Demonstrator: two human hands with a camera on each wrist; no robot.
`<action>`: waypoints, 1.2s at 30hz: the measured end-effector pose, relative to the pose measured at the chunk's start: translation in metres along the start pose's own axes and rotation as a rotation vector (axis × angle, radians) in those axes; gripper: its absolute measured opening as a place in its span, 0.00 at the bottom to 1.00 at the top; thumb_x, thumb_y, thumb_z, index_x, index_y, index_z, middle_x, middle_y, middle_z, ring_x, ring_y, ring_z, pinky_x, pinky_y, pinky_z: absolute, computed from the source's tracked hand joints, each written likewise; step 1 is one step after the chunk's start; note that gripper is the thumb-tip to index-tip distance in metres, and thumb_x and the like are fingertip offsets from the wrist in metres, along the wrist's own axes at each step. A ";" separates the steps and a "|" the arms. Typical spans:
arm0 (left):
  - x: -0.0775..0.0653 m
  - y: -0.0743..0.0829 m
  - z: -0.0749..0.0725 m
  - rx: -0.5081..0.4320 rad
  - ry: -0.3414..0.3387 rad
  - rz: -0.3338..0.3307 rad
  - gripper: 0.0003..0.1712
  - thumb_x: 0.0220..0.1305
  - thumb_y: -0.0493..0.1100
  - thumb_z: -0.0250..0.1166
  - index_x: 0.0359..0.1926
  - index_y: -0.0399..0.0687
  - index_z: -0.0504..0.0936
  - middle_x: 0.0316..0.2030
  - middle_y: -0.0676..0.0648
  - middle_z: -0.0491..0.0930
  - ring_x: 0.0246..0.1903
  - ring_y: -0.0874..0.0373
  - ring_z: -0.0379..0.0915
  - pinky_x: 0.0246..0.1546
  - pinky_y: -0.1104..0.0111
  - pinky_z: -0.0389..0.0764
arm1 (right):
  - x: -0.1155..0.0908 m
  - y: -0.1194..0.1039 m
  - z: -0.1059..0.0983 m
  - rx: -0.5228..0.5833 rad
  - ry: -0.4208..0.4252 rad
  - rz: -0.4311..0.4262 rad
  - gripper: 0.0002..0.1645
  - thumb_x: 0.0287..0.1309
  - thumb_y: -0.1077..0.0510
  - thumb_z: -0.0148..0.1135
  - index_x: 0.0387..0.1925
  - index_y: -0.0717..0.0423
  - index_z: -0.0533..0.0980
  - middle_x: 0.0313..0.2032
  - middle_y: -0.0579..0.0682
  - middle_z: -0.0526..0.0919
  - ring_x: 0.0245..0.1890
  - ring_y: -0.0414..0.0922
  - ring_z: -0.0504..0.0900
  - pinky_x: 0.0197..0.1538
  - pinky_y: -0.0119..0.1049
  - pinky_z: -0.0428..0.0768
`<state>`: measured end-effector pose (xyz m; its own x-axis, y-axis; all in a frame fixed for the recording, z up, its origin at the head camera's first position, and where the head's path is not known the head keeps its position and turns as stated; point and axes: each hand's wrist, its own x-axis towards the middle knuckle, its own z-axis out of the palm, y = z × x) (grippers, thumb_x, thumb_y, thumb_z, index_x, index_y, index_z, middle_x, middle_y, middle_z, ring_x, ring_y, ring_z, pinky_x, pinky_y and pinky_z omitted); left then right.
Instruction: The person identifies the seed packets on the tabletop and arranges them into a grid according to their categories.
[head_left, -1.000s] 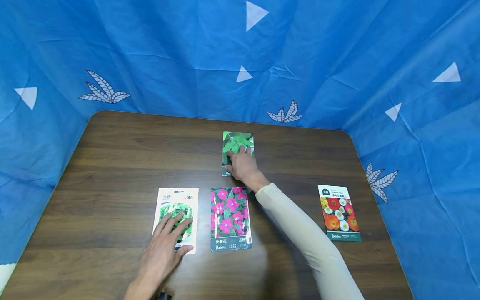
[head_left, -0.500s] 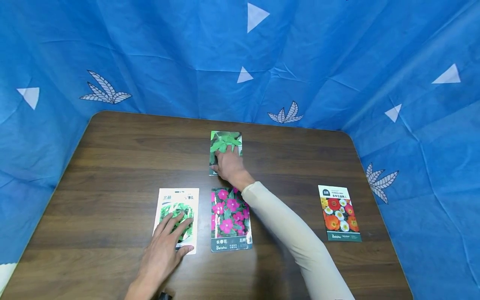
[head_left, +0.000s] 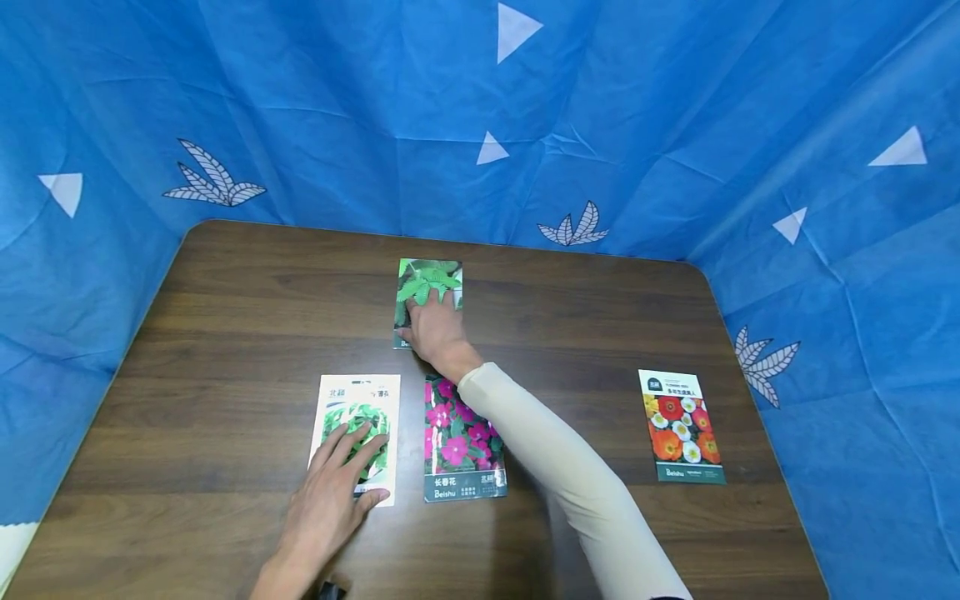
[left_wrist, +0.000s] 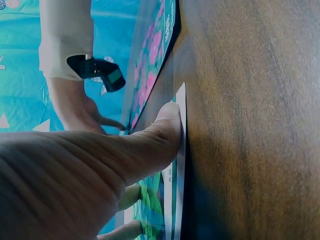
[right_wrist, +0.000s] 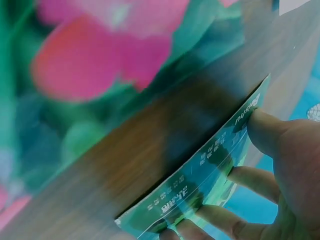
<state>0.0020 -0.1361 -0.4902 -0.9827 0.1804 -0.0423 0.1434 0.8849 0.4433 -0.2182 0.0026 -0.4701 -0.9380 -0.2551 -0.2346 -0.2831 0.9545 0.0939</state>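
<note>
In the head view my right hand (head_left: 437, 329) lies spread on a seed packet with green leaves (head_left: 427, 275), near the table's back edge. The right wrist view shows its fingertips (right_wrist: 212, 214) resting on this packet's printed face, thumb by the lettered end. At the front left, my left hand (head_left: 322, 496) rests with spread fingers on a white-bordered packet of green leaves (head_left: 360, 390). Its thumb (left_wrist: 167, 122) touches that packet's lower edge in the left wrist view. A packet with pink flowers (head_left: 457, 450) lies between the hands, partly under the right forearm in the head view.
A packet with red, orange and white flowers (head_left: 682, 429) lies flat at the right of the brown wooden table (head_left: 585, 333). Blue cloth (head_left: 337, 100) hangs around the table's back and sides. A black strap device (left_wrist: 102, 71) sits on the right wrist.
My right hand has slid left along the back of the table, and the green-leaf packet under it has moved left too. The left hand and the other packets have stayed in place.
</note>
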 end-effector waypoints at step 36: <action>0.000 0.001 -0.001 0.009 -0.004 -0.008 0.42 0.40 0.54 0.76 0.60 0.60 0.73 0.65 0.49 0.66 0.68 0.45 0.52 0.59 0.43 0.68 | 0.005 -0.064 -0.004 -0.085 0.047 -0.065 0.38 0.58 0.25 0.41 0.67 0.32 0.60 0.59 0.50 0.69 0.61 0.50 0.67 0.40 0.39 0.84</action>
<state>0.0017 -0.1359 -0.4893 -0.9833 0.1750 -0.0493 0.1366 0.8899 0.4352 -0.2059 -0.0606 -0.4737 -0.9248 -0.3250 -0.1979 -0.3578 0.9197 0.1618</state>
